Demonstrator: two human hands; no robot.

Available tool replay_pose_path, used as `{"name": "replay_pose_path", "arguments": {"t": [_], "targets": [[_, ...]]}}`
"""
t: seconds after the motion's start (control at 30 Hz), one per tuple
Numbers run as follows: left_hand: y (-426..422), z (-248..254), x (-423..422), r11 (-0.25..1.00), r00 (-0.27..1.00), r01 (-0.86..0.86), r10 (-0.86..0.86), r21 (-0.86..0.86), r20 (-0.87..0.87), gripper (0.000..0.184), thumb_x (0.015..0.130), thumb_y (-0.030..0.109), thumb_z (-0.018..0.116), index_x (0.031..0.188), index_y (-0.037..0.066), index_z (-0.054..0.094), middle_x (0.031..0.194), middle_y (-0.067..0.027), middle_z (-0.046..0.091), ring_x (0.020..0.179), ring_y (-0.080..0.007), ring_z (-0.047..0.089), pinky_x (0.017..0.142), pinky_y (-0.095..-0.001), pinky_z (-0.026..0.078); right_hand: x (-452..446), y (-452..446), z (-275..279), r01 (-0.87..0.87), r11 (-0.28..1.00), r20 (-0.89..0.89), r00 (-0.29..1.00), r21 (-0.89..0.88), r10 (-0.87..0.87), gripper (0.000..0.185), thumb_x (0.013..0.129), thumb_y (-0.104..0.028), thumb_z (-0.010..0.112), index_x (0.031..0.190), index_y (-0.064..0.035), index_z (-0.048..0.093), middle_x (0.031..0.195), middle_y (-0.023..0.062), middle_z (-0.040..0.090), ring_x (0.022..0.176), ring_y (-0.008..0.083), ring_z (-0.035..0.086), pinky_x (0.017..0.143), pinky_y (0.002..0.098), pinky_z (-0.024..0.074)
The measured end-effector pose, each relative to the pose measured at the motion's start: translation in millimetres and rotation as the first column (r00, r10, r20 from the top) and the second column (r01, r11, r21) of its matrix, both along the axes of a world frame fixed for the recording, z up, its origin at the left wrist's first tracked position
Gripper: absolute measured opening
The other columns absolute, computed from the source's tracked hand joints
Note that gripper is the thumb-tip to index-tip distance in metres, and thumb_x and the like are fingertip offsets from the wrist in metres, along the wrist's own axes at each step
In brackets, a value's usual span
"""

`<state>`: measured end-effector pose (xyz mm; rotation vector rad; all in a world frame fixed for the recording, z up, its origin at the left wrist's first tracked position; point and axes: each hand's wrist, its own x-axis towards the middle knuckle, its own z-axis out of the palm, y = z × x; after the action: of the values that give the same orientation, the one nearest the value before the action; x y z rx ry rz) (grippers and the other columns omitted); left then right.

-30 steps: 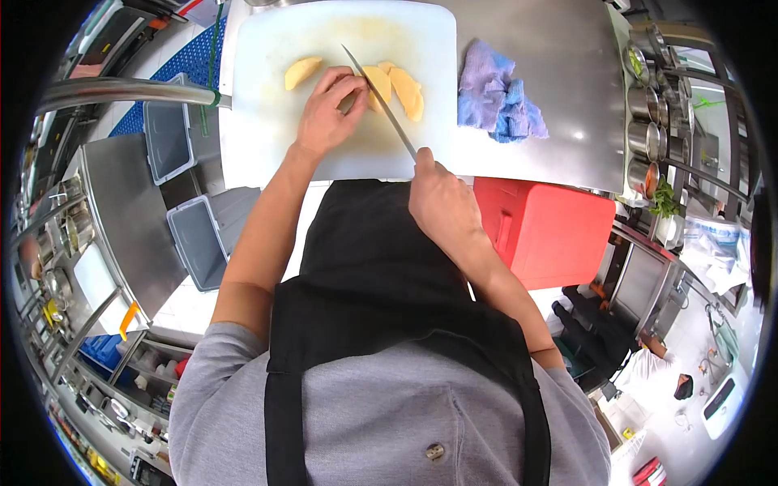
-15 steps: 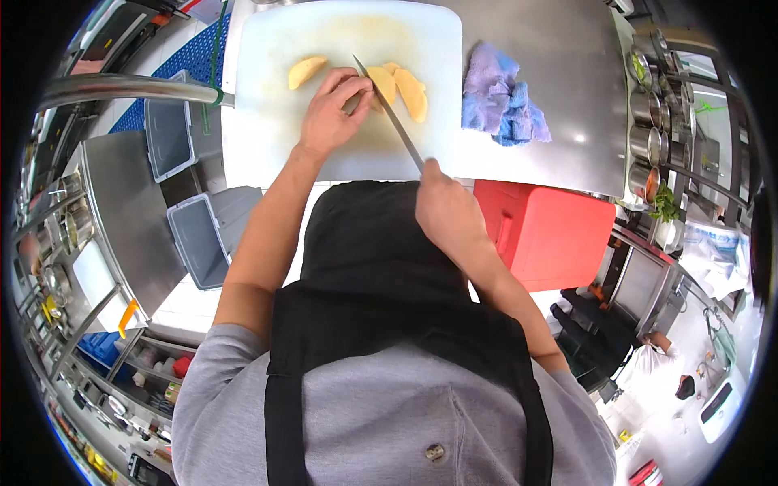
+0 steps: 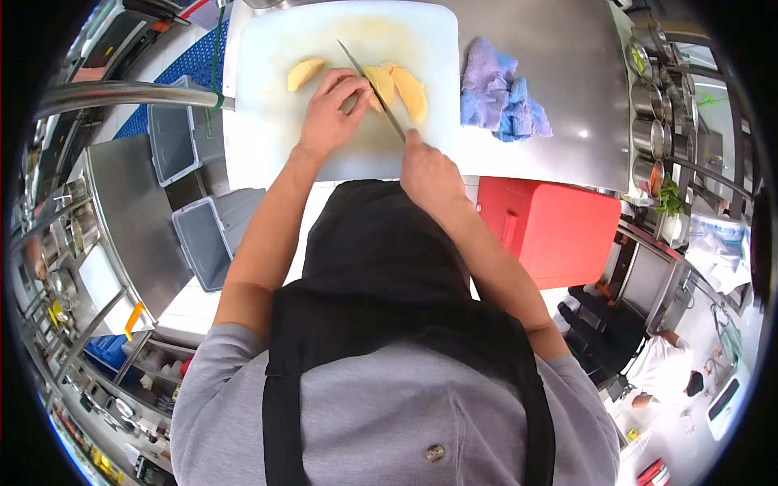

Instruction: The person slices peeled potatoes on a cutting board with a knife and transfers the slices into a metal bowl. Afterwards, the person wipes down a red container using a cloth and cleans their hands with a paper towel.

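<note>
My left hand (image 3: 332, 115) has its fingers curled and pressed on a pale yellow wedge, potato-like (image 3: 375, 103), mostly hidden by fingers and blade. My right hand (image 3: 433, 172) grips the handle of a long kitchen knife (image 3: 393, 121). The blade runs diagonally across the wedge, close against the left fingertips, its tip pointing to the far left. Just right of the blade lies a cut yellow piece (image 3: 383, 83), and beside it a larger wedge (image 3: 411, 95). Another wedge (image 3: 305, 74) sits apart on the left. All rest on a white cutting board (image 3: 267, 36).
A crumpled purple-blue cloth (image 3: 494, 93) lies on the steel counter (image 3: 575, 57) right of the board. Below the counter stands a red container (image 3: 567, 235). Grey bins (image 3: 203, 243) are at left, pots (image 3: 648, 138) at far right. Another person (image 3: 660, 364) is at lower right.
My right hand and the knife have moved forward and slightly left, so the tip reaches farther across the board. My left hand stays nearly in place on the wedge.
</note>
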<state>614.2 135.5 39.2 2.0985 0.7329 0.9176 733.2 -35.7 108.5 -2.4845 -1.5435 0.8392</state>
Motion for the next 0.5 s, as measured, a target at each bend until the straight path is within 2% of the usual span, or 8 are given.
{"name": "replay_pose_path", "arguments": {"t": [0.13,0.3,0.5], "targets": [[3.1,1.0,0.4,1.000,1.000,0.009,-0.009,-0.021,0.015,0.015,0.090,0.009,0.075,0.104,0.008,0.072,0.110,-0.0078,0.064,0.091,-0.0249,0.068,0.079,-0.0356,0.057,5.4,8.9,3.9,-0.039,0.999,0.021,0.999,0.010,0.038,0.019,0.092,-0.003,0.049,0.110,0.0033,0.048,0.089,0.0267,0.070,0.079,0.0468,0.072,0.072,0.0543,0.0595],[1.5,0.6,-0.1,0.999,1.000,0.005,-0.005,-0.041,0.011,0.016,0.089,0.008,0.075,0.104,0.008,0.071,0.111,-0.0087,0.064,0.091,-0.0259,0.068,0.079,-0.0362,0.057,-2.3,-16.3,38.9,-0.033,0.999,0.019,0.999,0.015,0.033,0.019,0.092,-0.003,0.050,0.109,0.0045,0.047,0.088,0.0269,0.069,0.078,0.0467,0.072,0.071,0.0545,0.0595],[5.4,-2.2,0.3,0.998,1.000,0.008,-0.009,0.070,0.015,0.017,0.087,0.007,0.074,0.104,0.008,0.070,0.111,-0.0091,0.065,0.091,-0.0278,0.067,0.080,-0.0372,0.056,-6.4,-32.9,50.2,-0.017,1.000,0.029,0.999,0.002,0.017,0.021,0.091,-0.002,0.051,0.110,0.0057,0.047,0.085,0.0259,0.069,0.075,0.0463,0.072,0.069,0.0536,0.0597]]}}
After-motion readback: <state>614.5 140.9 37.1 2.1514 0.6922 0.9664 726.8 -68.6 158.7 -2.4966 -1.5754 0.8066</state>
